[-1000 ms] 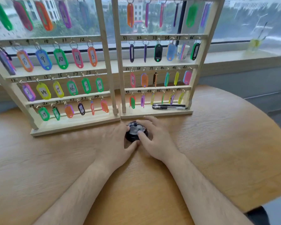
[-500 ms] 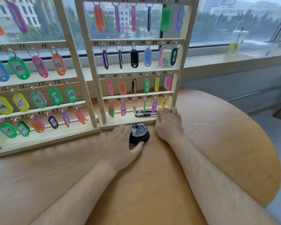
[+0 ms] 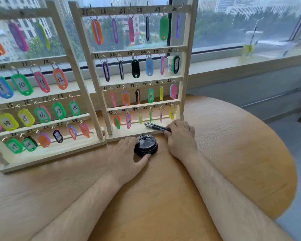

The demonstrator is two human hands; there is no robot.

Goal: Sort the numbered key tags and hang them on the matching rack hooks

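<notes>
Lid (image 3: 146, 145) on table (image 3: 233, 153) before rt rack (image 3: 137, 50), pens (image 3: 156, 126) on its base, cup (image 3: 250, 44) behind

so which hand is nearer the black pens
Right. The right hand pinches the black pens at their right end; the left hand holds the black lid, just in front of them.

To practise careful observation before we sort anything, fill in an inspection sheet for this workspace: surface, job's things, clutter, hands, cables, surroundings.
Surface: round wooden table, with the racks at its far side.
Job's things: left rack and right rack, both upright; coloured key tags hang on numbered hooks.
Clutter: black lid on the table in front of the right rack; black pens on that rack's base.
Hands: left hand holds the black lid, thumb on its near edge; right hand grips the pens' right end.
Cables: nothing seen.
Surroundings: window sill behind, with a clear drink cup and straw; buildings outside.
</notes>
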